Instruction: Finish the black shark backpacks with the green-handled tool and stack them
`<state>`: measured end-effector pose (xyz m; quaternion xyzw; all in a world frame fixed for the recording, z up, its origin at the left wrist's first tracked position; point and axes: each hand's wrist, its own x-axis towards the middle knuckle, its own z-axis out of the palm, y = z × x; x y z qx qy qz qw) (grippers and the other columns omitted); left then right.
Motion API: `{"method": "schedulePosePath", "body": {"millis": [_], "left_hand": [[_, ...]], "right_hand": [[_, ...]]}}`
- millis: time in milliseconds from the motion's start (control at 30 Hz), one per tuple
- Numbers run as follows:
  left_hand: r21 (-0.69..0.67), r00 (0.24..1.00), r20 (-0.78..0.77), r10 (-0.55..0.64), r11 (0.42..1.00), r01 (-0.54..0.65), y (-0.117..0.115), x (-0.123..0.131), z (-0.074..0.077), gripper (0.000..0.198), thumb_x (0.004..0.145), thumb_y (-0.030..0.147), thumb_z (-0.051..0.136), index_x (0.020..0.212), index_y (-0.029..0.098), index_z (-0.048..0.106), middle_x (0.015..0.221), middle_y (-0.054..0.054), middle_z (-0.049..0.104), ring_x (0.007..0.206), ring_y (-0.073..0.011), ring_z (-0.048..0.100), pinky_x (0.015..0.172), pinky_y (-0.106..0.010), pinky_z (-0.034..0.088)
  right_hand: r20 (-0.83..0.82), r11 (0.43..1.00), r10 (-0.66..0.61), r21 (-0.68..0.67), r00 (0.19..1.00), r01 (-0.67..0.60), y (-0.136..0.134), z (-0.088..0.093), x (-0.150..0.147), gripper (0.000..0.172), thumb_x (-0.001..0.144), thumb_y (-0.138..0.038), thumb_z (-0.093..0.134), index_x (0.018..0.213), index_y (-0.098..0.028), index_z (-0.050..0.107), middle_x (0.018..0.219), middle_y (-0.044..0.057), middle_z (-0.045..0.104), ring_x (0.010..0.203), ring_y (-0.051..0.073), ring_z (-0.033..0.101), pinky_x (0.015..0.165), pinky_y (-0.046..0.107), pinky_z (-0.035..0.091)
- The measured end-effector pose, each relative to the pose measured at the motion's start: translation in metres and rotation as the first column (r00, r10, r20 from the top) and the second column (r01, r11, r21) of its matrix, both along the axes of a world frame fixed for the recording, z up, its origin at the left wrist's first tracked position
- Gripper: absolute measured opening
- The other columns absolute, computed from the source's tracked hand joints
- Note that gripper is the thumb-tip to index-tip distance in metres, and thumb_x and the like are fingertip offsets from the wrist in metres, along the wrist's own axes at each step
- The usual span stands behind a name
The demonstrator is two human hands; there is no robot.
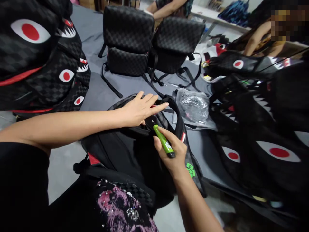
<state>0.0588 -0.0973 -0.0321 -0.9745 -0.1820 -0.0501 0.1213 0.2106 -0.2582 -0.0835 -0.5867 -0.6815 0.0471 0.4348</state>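
A black backpack (135, 154) lies across the table edge in front of me, its dark inside facing up. My left hand (142, 109) rests flat on its upper part, fingers spread. In my right hand (174, 148) is a green-handled tool (163, 139), gripped between thumb and fingers. A thin metal tip sticks out of the handle toward the fabric by my left hand; whether it touches is unclear. The strap (178, 117) of the backpack arches up to the right of both hands. A green patch (190, 169) shows on its right side.
Two checkered backpacks (127, 30) stand at the back of the grey table (94, 32). A clear plastic bag (193, 108) lies to the right. Backpacks with printed eyes are piled at left (31, 64) and right (265, 135). Other people's arms (169, 9) show behind.
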Motion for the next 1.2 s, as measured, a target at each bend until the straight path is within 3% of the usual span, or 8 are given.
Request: {"method": "schedulePosePath", "body": {"millis": [133,233,367,533,733,1200], "left_hand": [[-0.037,1.0,-0.019,0.011,0.999,-0.011,0.009,0.007,-0.006,0.099,0.085,0.038,0.07,0.16,0.019,0.009,0.158,-0.023,0.029,0.141,-0.0378,0.035,0.112,-0.051,0.025],[-0.049,1.0,-0.016,0.026,0.998,-0.026,0.014,0.013,-0.01,0.099,0.084,0.038,0.071,0.16,0.02,0.01,0.158,-0.023,0.03,0.141,-0.0371,0.036,0.112,-0.05,0.027],[-0.08,0.998,-0.036,0.057,0.995,-0.059,0.015,0.016,-0.007,0.101,0.082,0.035,0.074,0.16,0.02,0.011,0.161,-0.023,0.027,0.144,-0.037,0.033,0.113,-0.052,0.027],[-0.108,0.994,-0.043,0.105,0.988,-0.109,0.012,0.014,0.003,0.104,0.081,0.032,0.073,0.161,0.026,0.006,0.165,-0.021,0.015,0.15,-0.0419,0.018,0.111,-0.06,0.025],[-0.14,0.989,-0.071,0.128,0.981,-0.137,0.016,0.02,-0.001,0.088,0.089,0.028,0.063,0.161,0.025,0.011,0.16,-0.021,0.03,0.139,-0.0378,0.038,0.107,-0.053,0.03],[-0.252,0.991,-0.049,0.125,0.959,-0.133,0.017,0.018,0.004,0.076,0.093,0.025,0.05,0.16,0.024,0.016,0.156,-0.016,0.038,0.135,-0.0365,0.039,0.109,-0.053,0.024]], "right_hand": [[-0.01,0.967,0.122,-0.224,0.993,-0.121,0.013,0.025,0.011,0.029,0.094,-0.032,0.061,0.12,-0.021,0.068,0.12,0.008,0.074,0.108,0.022,0.071,0.096,0.037,0.055],[-0.003,0.93,0.093,-0.357,0.996,-0.088,0.029,0.039,0.011,0.024,0.095,-0.031,0.057,0.112,-0.022,0.072,0.109,0.006,0.077,0.097,0.022,0.073,0.087,0.035,0.056],[0.092,0.87,0.18,-0.479,0.979,-0.115,0.042,0.054,0.011,0.02,0.091,-0.026,0.056,0.105,-0.021,0.07,0.093,0.004,0.078,0.081,0.02,0.072,0.076,0.032,0.055],[0.194,0.873,0.235,-0.472,0.952,-0.12,0.042,0.059,0.017,0.023,0.092,-0.026,0.058,0.111,-0.021,0.07,0.095,0.005,0.077,0.083,0.021,0.071,0.084,0.037,0.054],[0.173,0.888,0.25,-0.434,0.952,-0.154,0.052,0.046,0.016,0.024,0.093,-0.024,0.059,0.114,-0.02,0.07,0.102,0.006,0.078,0.089,0.022,0.072,0.09,0.04,0.051],[0.295,0.876,0.242,-0.475,0.924,-0.078,0.057,0.051,0.004,0.027,0.094,-0.026,0.058,0.117,-0.021,0.07,0.104,0.008,0.077,0.092,0.025,0.073,0.088,0.043,0.051]]}}
